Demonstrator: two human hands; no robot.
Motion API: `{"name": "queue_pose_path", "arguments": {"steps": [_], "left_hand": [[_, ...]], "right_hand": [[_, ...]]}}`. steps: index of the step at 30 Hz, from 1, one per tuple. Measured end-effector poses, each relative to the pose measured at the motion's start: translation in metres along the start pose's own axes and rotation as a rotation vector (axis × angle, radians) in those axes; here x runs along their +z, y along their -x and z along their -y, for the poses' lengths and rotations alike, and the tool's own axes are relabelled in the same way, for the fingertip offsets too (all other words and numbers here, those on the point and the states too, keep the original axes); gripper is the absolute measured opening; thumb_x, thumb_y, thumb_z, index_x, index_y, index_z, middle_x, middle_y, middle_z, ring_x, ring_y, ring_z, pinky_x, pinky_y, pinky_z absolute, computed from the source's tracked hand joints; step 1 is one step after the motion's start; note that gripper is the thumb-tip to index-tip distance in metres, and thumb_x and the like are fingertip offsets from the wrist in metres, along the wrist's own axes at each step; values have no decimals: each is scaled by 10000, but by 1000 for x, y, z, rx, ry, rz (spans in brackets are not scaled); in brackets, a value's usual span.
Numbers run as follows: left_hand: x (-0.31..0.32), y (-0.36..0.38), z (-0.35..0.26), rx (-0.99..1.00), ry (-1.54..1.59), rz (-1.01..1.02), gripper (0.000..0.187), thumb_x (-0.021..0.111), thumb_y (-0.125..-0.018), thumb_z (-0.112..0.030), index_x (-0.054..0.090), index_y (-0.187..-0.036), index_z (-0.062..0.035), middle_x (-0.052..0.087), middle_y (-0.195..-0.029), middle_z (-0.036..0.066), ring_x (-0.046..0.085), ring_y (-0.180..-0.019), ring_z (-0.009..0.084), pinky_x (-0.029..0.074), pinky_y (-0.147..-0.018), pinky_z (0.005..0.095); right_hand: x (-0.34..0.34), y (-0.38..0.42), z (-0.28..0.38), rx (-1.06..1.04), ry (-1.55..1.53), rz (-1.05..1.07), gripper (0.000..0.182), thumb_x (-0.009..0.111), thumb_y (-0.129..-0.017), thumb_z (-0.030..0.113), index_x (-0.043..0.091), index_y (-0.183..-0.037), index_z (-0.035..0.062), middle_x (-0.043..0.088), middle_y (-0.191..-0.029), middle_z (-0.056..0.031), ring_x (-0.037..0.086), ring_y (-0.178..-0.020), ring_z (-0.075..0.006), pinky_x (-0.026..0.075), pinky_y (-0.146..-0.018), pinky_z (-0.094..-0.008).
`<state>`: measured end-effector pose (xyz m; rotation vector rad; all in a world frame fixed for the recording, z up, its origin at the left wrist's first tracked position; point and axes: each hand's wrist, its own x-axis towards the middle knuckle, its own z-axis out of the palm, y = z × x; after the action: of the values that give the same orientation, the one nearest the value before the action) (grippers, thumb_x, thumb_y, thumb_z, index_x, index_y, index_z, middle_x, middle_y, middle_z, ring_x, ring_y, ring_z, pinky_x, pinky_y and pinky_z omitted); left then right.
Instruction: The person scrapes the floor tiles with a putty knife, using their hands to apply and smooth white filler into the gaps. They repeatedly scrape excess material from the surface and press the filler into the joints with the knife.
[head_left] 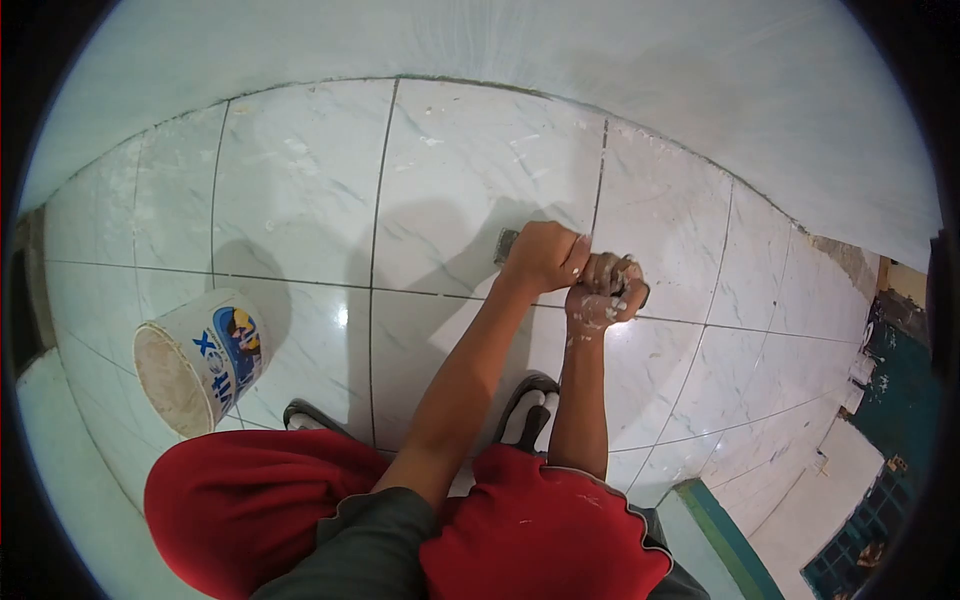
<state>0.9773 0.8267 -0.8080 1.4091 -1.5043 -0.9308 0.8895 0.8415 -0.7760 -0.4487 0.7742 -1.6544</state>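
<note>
My left hand (546,256) is closed in a fist over the tiled floor. A dark grey, rough-looking piece (507,246) sticks out on its left side; the fingers hide the rest. Touching it on the right, my right hand (608,290) is also closed, its fingers and wrist smeared with white. A dark edge shows by the right fingers, too small to name. Both fists are held close together in front of my knees, which are covered in red cloth (545,530).
A white bucket (240,350) with a blue label stands tilted in view at the left. A pale wall (480,40) curves across the top, meeting the tile floor (290,180). My sandalled feet (525,410) are below. At the lower right is a green-edged ledge (730,540).
</note>
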Motion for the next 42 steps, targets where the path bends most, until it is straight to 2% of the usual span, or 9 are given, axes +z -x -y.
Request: {"name": "queue_pose_path", "arguments": {"steps": [4,8,12,23,27,32,37,39,42], "left_hand": [[-5,-2,-6,-2,85,34,358,434,-768,-210,473,-485,4,444,-498,230,470,-481,397,357,-473,450],[-1,5,6,62,-63,108,351,425,-770,-201,468,-487,3,436,-494,226,467,-474,395,360,-473,448],[-11,4,-3,30,65,89,347,427,-766,-196,467,-481,-2,447,-488,213,468,-477,396,374,-485,446],[-8,9,8,102,-59,96,314,431,-749,-205,466,-495,-24,468,-502,199,473,-516,395,381,-534,458],[-23,8,-2,-5,95,126,299,429,-745,-204,449,-511,-18,448,-511,205,453,-505,396,356,-510,458],[-16,6,3,50,108,106,307,424,-756,-204,443,-516,-14,436,-510,208,439,-491,397,345,-488,452],[-8,10,-2,83,135,112,331,435,-764,-214,452,-502,-12,447,-518,211,450,-496,396,347,-489,456],[-8,10,3,84,38,174,326,435,-760,-215,464,-508,-11,446,-511,209,446,-494,397,349,-492,454],[-12,8,4,74,32,206,311,443,-755,-212,484,-515,-18,455,-509,202,453,-497,393,354,-494,447]], "right_hand": [[6,3,10,-34,156,195,260,389,-728,189,247,-527,106,233,-425,-6,182,-388,-112,181,-385,-267],[-10,10,-7,-55,45,-68,253,380,-717,172,233,-522,110,235,-420,-2,180,-378,-107,181,-368,-267],[2,13,3,-55,183,144,257,390,-729,221,240,-543,126,233,-423,5,185,-391,-108,205,-386,-263],[-4,20,-12,-63,93,-77,271,398,-724,256,239,-540,135,242,-427,4,194,-383,-111,206,-374,-263],[9,17,-5,-75,120,145,257,391,-736,205,256,-543,103,253,-424,-9,219,-386,-114,216,-379,-263],[14,20,-7,-110,172,-55,217,365,-677,164,224,-521,109,237,-426,-2,205,-376,-106,197,-366,-255],[6,25,-1,-197,281,81,224,363,-678,181,220,-520,114,251,-424,-7,195,-378,-113,186,-362,-249],[-1,28,-11,-138,126,-153,221,383,-686,185,254,-518,124,263,-408,-6,213,-374,-108,196,-380,-253],[-2,31,-5,-157,207,-28,234,384,-695,221,257,-522,128,264,-418,-8,207,-373,-112,199,-383,-255]]}}
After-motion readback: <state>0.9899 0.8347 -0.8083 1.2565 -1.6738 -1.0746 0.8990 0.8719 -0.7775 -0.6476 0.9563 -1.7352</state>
